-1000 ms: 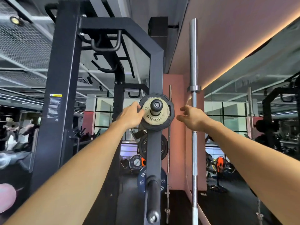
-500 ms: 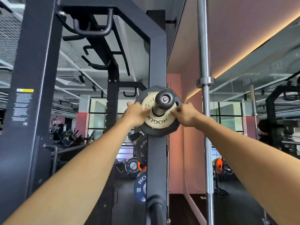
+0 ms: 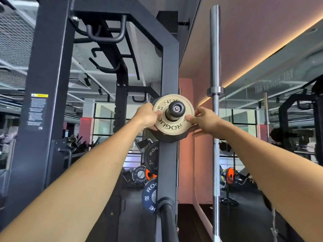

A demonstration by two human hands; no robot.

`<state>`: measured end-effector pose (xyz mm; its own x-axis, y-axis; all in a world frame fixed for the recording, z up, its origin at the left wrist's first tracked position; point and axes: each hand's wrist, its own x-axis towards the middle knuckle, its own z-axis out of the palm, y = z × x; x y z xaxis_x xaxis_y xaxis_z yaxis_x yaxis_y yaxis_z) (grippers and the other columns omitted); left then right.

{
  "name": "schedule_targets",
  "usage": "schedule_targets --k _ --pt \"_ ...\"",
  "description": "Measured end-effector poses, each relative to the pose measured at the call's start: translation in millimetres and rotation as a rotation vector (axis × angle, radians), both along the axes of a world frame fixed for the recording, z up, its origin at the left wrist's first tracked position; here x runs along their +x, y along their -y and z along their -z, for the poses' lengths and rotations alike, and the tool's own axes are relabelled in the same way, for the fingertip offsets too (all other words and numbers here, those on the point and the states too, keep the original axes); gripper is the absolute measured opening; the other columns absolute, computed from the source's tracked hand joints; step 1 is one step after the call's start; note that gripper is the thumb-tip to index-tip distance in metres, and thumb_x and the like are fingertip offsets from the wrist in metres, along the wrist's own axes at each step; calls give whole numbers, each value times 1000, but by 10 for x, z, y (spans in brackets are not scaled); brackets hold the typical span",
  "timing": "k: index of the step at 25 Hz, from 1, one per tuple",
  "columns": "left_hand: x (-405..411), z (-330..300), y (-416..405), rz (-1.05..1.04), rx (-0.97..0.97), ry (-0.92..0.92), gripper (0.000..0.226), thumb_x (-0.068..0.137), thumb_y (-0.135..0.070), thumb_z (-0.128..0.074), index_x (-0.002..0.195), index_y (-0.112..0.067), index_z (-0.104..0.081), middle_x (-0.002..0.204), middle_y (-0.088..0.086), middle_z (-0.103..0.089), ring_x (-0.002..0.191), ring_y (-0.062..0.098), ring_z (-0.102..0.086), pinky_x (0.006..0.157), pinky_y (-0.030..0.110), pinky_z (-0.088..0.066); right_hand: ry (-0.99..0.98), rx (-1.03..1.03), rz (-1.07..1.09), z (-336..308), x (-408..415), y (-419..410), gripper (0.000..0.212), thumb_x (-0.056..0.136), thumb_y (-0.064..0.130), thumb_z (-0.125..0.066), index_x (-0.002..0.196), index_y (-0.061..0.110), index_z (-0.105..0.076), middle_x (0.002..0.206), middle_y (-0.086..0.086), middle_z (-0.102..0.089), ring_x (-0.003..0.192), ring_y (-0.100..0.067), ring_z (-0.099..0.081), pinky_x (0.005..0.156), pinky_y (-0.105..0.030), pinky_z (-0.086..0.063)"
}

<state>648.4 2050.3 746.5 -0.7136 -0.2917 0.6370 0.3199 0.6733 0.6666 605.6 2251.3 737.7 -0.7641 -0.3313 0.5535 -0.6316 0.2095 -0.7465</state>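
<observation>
left hand (image 3: 146,117): grips the plate's left edge, thumb on its face, fingers behind.
plate (image 3: 167,126): tan, upright, threaded on the peg, in front of the black plate.
peg (image 3: 175,109): juts from the post toward the camera.
black plate (image 3: 167,137): against the post (image 3: 168,75).
right hand (image 3: 204,119): pinches the plate's right edge, thumb in front.
barbell (image 3: 215,49): upright, just right of that hand.

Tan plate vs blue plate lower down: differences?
The tan plate is marked 05; the blue plate is marked 20. The tan plate sits on the upper peg, gripped by the left hand and right hand; the blue plate sits lower, untouched, partly hidden behind the upright. Both read ROGUE.
</observation>
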Motion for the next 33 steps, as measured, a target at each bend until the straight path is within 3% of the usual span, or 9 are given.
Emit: schedule_targets --k 4,9,13,19,22,25,28,33 --pt "529 9 -172 18 -6 17 27 99 -21 -53 117 -2 -58 105 17 -70 75 26 -74 66 39 -62 4 -36 -8 17 577 -180 20 95 20 -59 88 13 -41 82 -15 -66 64 -27 -68 51 -35 -58" --pt "1261 139 -281 -43 -71 5 19 99 -19 -54 107 -3 -59 99 14 -71 67 25 -74 62 38 -62 5 -29 -21 169 1298 -327 20 94 16 -61 88 12 -43 81 -17 -67 57 -23 -69 53 -35 -57" --pt "1852 320 -149 -105 -67 28 16 98 -19 -56 102 -4 -57 98 15 -69 68 26 -74 62 41 -62 38 -17 -51 337 1813 -182 18 93 16 -63 98 8 -47 84 -21 -67 63 -28 -68 56 -38 -60" --pt "2808 374 351 -168 -47 44 16 99 -19 -54 106 -5 -57 98 13 -71 66 21 -73 51 28 -60 31 16 -158 355 2513 397 20 97 23 -55 103 5 -50 76 -15 -66 58 -24 -67 57 -37 -61" --pt "3303 429 713 -192 -57 45 10 99 -18 -54 99 -8 -56 99 15 -71 72 25 -74 63 38 -62 43 36 -212 409 2879 811 21 99 26 -52 101 6 -48 74 -15 -64 58 -24 -66 54 -36 -60" --pt "3749 498 1107 -219 -91 69 16 99 -17 -54 83 -16 -51 97 14 -71 70 24 -74 59 33 -61 64 53 -239 509 3213 1250 20 99 27 -52 97 8 -47 75 -15 -63 62 -27 -66 52 -33 -60" --pt "4202 536 1635 -209 -86 95 13 98 -15 -55 86 -14 -50 94 15 -71 72 22 -74 58 34 -62 70 82 -245 616 3565 1801 21 97 29 -54 94 9 -49 78 -14 -65 64 -27 -67 54 -34 -60" --pt "4670 617 2469 -193 -128 128 8 98 -14 -55 91 -12 -53 91 15 -73 73 23 -74 64 38 -62 86 63 -257 774 4045 2603 25 97 29 -54 104 5 -52 86 -17 -66 62 -24 -67 62 -39 -61"
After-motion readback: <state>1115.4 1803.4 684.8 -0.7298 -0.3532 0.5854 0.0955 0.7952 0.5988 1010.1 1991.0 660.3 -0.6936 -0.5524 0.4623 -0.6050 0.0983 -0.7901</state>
